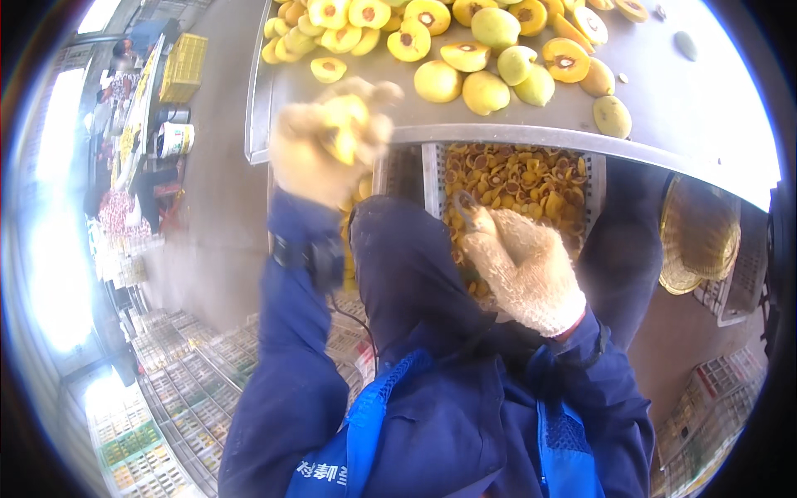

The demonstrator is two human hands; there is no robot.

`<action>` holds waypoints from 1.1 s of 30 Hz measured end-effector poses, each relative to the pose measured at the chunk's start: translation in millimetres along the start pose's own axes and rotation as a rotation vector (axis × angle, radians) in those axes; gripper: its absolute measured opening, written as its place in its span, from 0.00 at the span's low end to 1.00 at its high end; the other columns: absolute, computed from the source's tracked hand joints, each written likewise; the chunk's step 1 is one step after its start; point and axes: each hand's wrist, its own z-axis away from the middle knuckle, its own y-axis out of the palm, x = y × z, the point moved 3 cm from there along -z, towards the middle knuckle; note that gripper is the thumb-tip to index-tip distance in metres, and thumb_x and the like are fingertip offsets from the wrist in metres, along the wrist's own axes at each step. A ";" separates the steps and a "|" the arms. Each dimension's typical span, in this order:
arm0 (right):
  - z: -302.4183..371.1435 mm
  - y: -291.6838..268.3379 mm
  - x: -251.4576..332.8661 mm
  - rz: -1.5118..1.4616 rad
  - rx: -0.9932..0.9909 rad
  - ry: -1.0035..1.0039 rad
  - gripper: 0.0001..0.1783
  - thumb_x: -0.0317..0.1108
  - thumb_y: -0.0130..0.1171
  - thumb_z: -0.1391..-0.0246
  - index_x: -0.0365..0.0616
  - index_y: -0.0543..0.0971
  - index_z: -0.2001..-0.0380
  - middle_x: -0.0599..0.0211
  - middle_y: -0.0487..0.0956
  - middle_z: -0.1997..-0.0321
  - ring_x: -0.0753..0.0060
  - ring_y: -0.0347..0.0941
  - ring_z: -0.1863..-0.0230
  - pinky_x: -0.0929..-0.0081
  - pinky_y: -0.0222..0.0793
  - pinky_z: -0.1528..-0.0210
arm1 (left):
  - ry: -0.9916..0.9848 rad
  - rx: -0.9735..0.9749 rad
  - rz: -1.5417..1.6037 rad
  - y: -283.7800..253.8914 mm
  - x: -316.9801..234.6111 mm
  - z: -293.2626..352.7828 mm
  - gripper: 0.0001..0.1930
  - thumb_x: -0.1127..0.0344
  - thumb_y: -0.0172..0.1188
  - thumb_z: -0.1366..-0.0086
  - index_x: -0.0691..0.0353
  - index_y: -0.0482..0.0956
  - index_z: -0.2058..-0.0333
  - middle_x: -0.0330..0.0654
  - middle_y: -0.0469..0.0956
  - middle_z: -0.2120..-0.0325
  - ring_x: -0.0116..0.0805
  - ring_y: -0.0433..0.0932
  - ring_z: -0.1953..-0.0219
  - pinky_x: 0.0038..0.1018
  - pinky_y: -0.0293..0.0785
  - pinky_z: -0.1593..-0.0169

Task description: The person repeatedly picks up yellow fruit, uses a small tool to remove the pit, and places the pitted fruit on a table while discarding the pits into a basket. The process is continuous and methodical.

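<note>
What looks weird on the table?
A dull grey-green oval lies off to the right on the table, apart from the mostly yellow fruit. Its colour and spot look odd, but I can't tell what it is.

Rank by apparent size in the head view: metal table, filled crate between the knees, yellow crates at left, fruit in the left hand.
1. Metal table
2. Filled crate between the knees
3. Yellow crates and fruit in the left hand: too alike to rank; the fruit is blurred and nearer.
</note>
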 end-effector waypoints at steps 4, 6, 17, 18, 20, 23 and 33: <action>4.5 27.4 13.6 0.065 -0.057 -0.131 0.14 0.42 0.73 0.34 0.43 0.87 0.53 0.49 0.85 0.71 0.36 0.83 0.70 0.48 0.77 0.69 | 0.119 0.098 0.093 42.5 82.2 17.4 0.26 0.54 0.63 0.40 0.70 0.84 0.49 0.62 0.83 0.45 0.53 0.86 0.55 0.35 0.85 0.57; 11.3 33.1 15.0 0.116 -0.095 -0.147 0.14 0.43 0.72 0.33 0.43 0.87 0.56 0.49 0.84 0.72 0.36 0.83 0.70 0.47 0.77 0.69 | 0.227 -0.032 0.036 54.3 110.2 22.9 0.25 0.49 0.60 0.30 0.70 0.85 0.51 0.59 0.85 0.49 0.50 0.87 0.56 0.37 0.86 0.55; 26.9 33.7 3.1 0.236 -0.173 -0.104 0.15 0.46 0.70 0.32 0.44 0.84 0.60 0.49 0.85 0.69 0.36 0.83 0.69 0.43 0.77 0.68 | 0.206 -0.467 -0.079 64.3 136.5 47.8 0.26 0.49 0.48 0.21 0.69 0.83 0.50 0.56 0.88 0.58 0.49 0.88 0.60 0.41 0.88 0.56; 27.0 33.0 2.5 0.244 -0.183 -0.103 0.15 0.46 0.70 0.31 0.45 0.85 0.57 0.49 0.85 0.68 0.35 0.83 0.69 0.43 0.77 0.68 | 0.221 -0.459 -0.107 67.6 136.0 49.7 0.25 0.50 0.48 0.21 0.69 0.83 0.50 0.56 0.88 0.58 0.49 0.88 0.60 0.41 0.88 0.55; 27.6 32.4 3.8 0.277 -0.188 -0.157 0.15 0.45 0.69 0.31 0.45 0.85 0.55 0.49 0.85 0.68 0.37 0.83 0.70 0.44 0.77 0.68 | 0.245 -0.412 -0.166 75.8 134.5 51.5 0.23 0.53 0.48 0.22 0.69 0.83 0.50 0.55 0.87 0.58 0.47 0.87 0.59 0.41 0.87 0.53; 29.1 32.4 5.3 0.352 -0.177 -0.170 0.15 0.45 0.67 0.30 0.46 0.85 0.53 0.51 0.85 0.69 0.39 0.83 0.71 0.45 0.77 0.69 | 0.280 -0.394 -0.277 85.5 133.5 52.9 0.22 0.56 0.48 0.21 0.70 0.82 0.50 0.55 0.87 0.58 0.45 0.86 0.59 0.39 0.85 0.52; 33.9 36.1 0.5 0.509 -0.073 -0.183 0.13 0.45 0.63 0.28 0.47 0.84 0.55 0.54 0.84 0.71 0.43 0.82 0.75 0.47 0.77 0.71 | 0.229 -0.386 -0.407 69.9 144.5 55.6 0.23 0.57 0.47 0.25 0.73 0.84 0.55 0.54 0.87 0.61 0.43 0.86 0.62 0.35 0.84 0.53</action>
